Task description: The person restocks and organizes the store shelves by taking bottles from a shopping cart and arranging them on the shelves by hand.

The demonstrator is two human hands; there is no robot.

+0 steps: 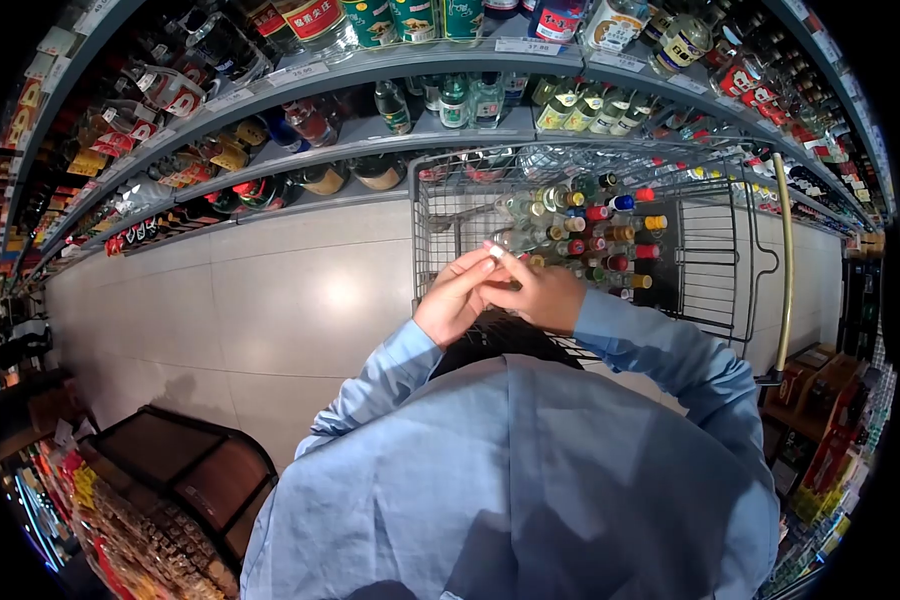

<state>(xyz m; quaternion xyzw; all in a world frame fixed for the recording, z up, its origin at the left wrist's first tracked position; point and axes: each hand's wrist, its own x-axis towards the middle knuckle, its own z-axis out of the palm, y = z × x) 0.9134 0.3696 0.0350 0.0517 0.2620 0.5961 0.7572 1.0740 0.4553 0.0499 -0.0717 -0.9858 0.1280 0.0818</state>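
Note:
My left hand (454, 298) and my right hand (544, 294) meet in front of me, above the near side of a wire shopping cart (715, 300). The fingers of both are closed together and touch at the tips. A small whitish spot shows at the fingertips; whether it is a held thing or something on a finger, I cannot make out. Just beyond the hands, several glass bottles (597, 231) with red, yellow, blue and white caps stand upright in the cart. My fingers partly cover the nearest ones.
Long curved shelves (450, 58) full of bottles run along the far side, with price tags on their edges. The cart's handle (784, 265) is at the right. Pale floor tiles (270, 300) lie to the left. A dark-framed display bin (185, 465) and packaged goods (135, 530) stand at lower left.

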